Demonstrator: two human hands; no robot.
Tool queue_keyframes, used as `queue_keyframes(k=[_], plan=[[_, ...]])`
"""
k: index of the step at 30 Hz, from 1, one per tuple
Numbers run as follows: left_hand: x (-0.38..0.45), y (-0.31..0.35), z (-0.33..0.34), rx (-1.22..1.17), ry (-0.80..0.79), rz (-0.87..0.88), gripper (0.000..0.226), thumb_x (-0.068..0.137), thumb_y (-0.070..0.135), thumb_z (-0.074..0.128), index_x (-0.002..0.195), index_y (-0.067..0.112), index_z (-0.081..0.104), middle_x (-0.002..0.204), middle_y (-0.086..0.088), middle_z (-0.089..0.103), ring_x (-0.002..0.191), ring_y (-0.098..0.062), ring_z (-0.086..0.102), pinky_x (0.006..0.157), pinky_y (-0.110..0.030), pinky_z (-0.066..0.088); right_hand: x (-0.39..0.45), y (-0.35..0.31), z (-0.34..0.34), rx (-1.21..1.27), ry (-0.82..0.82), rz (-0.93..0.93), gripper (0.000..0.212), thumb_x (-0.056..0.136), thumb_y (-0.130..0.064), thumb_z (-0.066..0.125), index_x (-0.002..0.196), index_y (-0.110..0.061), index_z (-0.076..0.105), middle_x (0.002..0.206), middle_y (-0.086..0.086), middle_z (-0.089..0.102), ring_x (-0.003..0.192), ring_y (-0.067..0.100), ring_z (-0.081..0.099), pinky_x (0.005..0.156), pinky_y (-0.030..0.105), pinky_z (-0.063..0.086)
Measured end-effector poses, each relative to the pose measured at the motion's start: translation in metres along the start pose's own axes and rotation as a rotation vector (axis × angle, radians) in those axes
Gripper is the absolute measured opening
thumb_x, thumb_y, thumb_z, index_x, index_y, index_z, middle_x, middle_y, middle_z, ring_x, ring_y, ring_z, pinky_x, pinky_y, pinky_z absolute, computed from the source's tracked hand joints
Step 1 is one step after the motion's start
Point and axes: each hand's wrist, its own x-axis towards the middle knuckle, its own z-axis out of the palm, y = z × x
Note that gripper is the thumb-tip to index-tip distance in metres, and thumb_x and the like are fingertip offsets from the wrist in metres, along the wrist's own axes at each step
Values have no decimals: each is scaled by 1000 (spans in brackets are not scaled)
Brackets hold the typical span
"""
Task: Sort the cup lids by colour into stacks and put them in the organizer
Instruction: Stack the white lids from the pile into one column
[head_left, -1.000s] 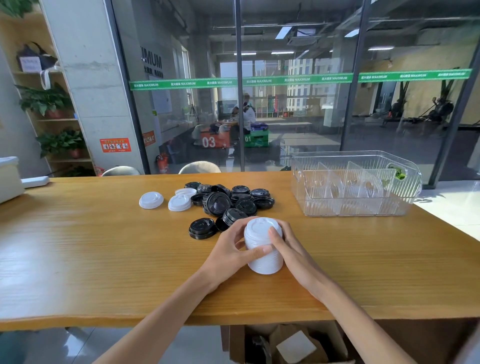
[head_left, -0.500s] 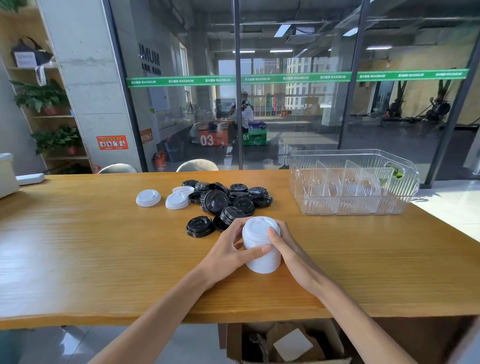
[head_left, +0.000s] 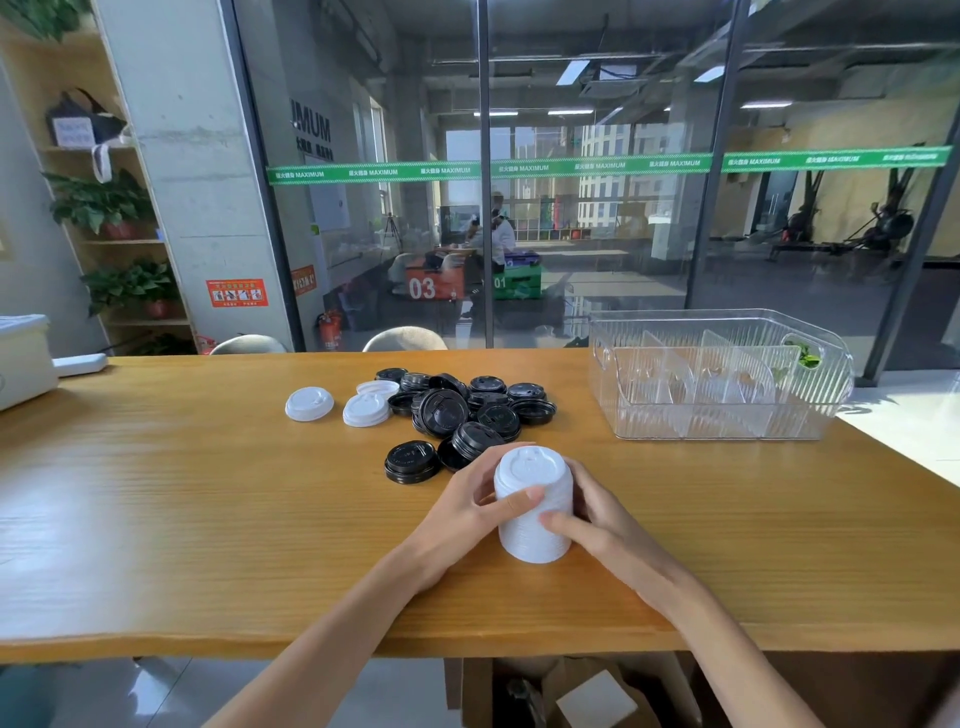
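A wooden table (head_left: 156, 519) is stretching across the view. At its far left edge a white box (head_left: 21, 358) is sitting, with a flat white device (head_left: 80, 364) lying just beside it. Behind, potted plants (head_left: 98, 202) are standing on a wooden shelf (head_left: 124, 241). Two chair backs (head_left: 405, 339) are showing past the table's far edge. Below the near edge, a cardboard box (head_left: 582, 691) is sitting open on the floor.
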Motion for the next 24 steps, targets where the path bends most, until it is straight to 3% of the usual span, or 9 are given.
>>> queue_keyframes(k=[3, 8, 13, 18, 21, 24], plan=[[1, -1, 1, 19, 10, 30, 44, 101, 36, 76, 143, 33, 63, 140, 8, 70, 134, -13, 63, 113, -35, 50, -1, 1, 0, -67, 16, -3, 61, 94, -39, 80, 144, -54, 48, 144, -19, 63, 134, 4, 59, 115, 43, 47], [3, -3, 1, 59, 27, 74, 40, 98, 46, 77, 136, 43, 67, 135, 10, 73, 129, -10, 66, 102, -19, 53, -1, -1, 2, -112, 39, -26, 68, 91, -43, 84, 148, -45, 47, 143, -19, 64, 135, 6, 59, 115, 44, 49], [5, -7, 2, 98, 62, 70, 45, 95, 53, 79, 137, 43, 68, 133, 13, 74, 128, -9, 67, 110, -39, 52, -2, -3, 1, -128, 48, -38, 69, 91, -43, 86, 148, -41, 48, 142, -18, 64, 134, 6, 59, 115, 45, 49], [3, -8, 0, 87, 37, 50, 51, 97, 54, 77, 145, 45, 61, 138, 15, 71, 132, -7, 64, 111, -36, 50, -3, -5, 3, -127, 64, -35, 70, 87, -51, 87, 145, -47, 49, 143, -20, 63, 135, 4, 59, 114, 44, 50], [5, -7, -4, 50, 70, 3, 60, 96, 70, 66, 150, 45, 57, 141, 21, 68, 134, 0, 60, 109, -29, 48, -3, -4, 4, -138, 69, -44, 71, 87, -51, 87, 146, -50, 48, 143, -22, 63, 135, 1, 58, 113, 40, 49], [11, -6, -24, 59, 136, -8, 66, 96, 79, 54, 145, 37, 63, 136, 18, 72, 128, -2, 66, 107, -33, 51, -2, -1, 3, -144, 62, -34, 72, 86, -52, 88, 145, -53, 47, 143, -26, 61, 134, -2, 57, 112, 35, 49]])
